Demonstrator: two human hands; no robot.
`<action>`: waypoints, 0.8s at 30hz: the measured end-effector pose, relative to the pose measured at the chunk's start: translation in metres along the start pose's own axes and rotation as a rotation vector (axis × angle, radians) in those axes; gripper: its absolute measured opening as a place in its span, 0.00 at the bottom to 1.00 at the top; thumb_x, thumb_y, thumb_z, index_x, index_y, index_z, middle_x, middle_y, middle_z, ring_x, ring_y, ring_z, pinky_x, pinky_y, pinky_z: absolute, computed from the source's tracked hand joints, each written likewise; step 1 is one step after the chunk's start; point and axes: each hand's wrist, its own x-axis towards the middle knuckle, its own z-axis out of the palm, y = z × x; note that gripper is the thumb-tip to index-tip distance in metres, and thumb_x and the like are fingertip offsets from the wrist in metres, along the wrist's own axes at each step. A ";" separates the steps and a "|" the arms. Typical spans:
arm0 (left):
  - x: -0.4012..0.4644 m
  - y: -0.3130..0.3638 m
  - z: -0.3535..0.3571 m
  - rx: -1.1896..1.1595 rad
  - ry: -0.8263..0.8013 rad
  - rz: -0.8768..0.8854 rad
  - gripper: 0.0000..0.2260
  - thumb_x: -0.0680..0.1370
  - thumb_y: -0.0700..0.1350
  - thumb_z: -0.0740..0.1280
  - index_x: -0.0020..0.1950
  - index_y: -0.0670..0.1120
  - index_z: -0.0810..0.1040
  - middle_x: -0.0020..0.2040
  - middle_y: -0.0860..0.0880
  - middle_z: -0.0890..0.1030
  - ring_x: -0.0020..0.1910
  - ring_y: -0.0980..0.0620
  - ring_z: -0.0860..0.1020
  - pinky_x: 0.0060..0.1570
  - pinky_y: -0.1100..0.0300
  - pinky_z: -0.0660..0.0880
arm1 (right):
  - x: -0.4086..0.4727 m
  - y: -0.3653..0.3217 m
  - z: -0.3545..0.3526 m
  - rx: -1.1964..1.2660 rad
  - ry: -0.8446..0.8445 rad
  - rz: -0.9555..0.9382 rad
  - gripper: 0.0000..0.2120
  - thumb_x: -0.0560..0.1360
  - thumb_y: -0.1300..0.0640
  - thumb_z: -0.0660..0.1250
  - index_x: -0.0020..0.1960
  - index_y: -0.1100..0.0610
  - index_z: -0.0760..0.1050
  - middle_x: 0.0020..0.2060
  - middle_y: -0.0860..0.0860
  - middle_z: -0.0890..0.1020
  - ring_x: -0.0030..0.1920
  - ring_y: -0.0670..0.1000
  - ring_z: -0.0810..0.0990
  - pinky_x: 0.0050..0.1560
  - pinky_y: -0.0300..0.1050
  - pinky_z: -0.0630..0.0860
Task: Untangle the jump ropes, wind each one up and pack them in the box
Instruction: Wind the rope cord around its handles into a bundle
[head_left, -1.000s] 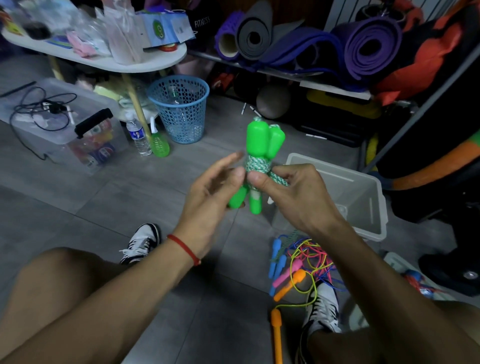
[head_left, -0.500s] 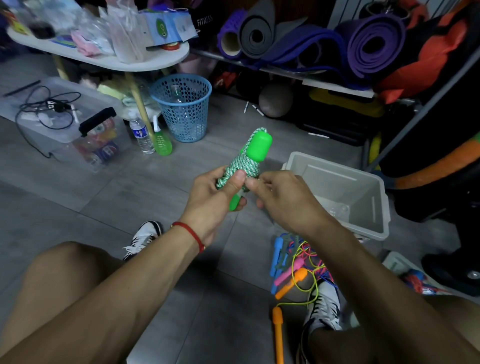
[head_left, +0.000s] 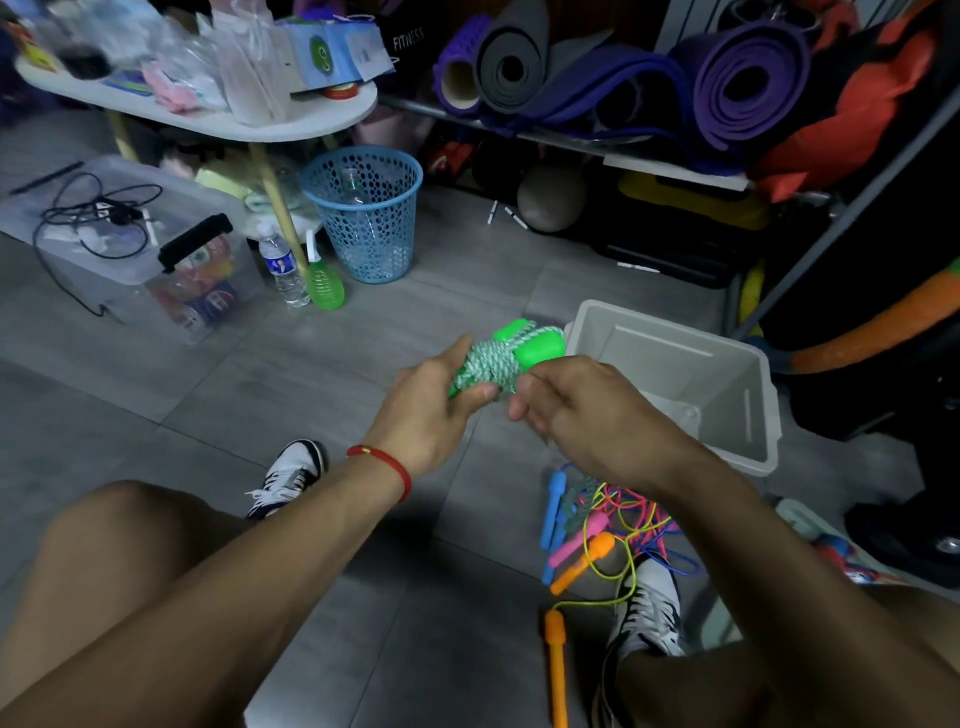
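A green jump rope (head_left: 506, 358) with its green-and-white cord wound round the two green handles is held in front of me, tilted to the right. My left hand (head_left: 431, 410) grips its lower end. My right hand (head_left: 582, 410) pinches the wound cord with curled fingers. Just right of the bundle stands an open grey plastic box (head_left: 748, 415) on the floor. Below my right arm lies a tangle of jump ropes (head_left: 608, 519) with blue, pink and orange handles and yellow, pink and blue cords. One orange handle (head_left: 557, 670) lies apart, near my right shoe.
A blue mesh bin (head_left: 366, 218), a water bottle (head_left: 284, 270) and a green bottle (head_left: 324, 283) stand at the back. A clear lidded crate (head_left: 145, 249) with cables sits left. A white table (head_left: 218, 122) and a shelf of rolled mats (head_left: 727, 78) lie behind.
The wound green rope has come down from upright and tilted right toward the box. Both hands have closed on it and moved lower.
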 end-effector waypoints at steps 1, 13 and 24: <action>-0.001 0.001 0.001 0.069 -0.051 0.022 0.28 0.79 0.51 0.69 0.78 0.49 0.65 0.65 0.44 0.80 0.66 0.47 0.76 0.60 0.65 0.69 | 0.000 0.002 -0.001 -0.023 -0.004 0.007 0.16 0.83 0.52 0.58 0.41 0.48 0.79 0.32 0.44 0.78 0.34 0.41 0.75 0.39 0.38 0.69; -0.019 0.028 -0.003 0.258 -0.208 0.320 0.21 0.76 0.60 0.69 0.67 0.56 0.76 0.52 0.49 0.83 0.51 0.47 0.80 0.47 0.56 0.75 | 0.005 0.007 -0.026 -0.256 0.029 -0.083 0.18 0.77 0.40 0.67 0.36 0.51 0.79 0.28 0.44 0.76 0.34 0.39 0.75 0.35 0.35 0.67; -0.024 0.028 -0.006 0.175 -0.445 0.306 0.27 0.71 0.52 0.76 0.57 0.54 0.60 0.48 0.54 0.83 0.44 0.49 0.80 0.48 0.50 0.76 | 0.013 0.012 -0.041 -0.263 -0.253 -0.182 0.09 0.66 0.42 0.79 0.42 0.41 0.82 0.34 0.39 0.80 0.39 0.39 0.76 0.43 0.43 0.71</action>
